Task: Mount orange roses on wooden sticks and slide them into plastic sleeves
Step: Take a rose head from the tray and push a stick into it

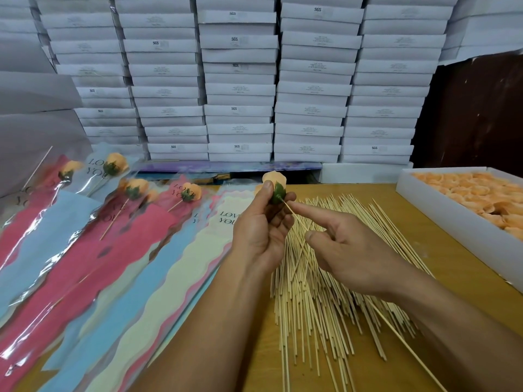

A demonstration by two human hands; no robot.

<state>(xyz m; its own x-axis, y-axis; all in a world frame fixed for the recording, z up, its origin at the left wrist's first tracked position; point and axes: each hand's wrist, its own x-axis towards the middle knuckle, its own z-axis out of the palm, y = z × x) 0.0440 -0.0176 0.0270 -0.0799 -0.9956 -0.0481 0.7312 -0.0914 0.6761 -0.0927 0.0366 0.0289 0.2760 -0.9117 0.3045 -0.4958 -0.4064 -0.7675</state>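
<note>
Left hand gripping orange rose, right hand pinching stick

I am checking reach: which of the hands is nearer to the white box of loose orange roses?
Right. The right hand pinches a stick over the stick pile, closer to the white box at the table's right edge. The left hand holds a rose further left.

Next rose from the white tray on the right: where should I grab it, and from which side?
Probably from above: the roses lie packed edge to edge inside the walled tray, so side access looks blocked. Close the fingers around one bloom's outer petals and lift straight up.
</note>
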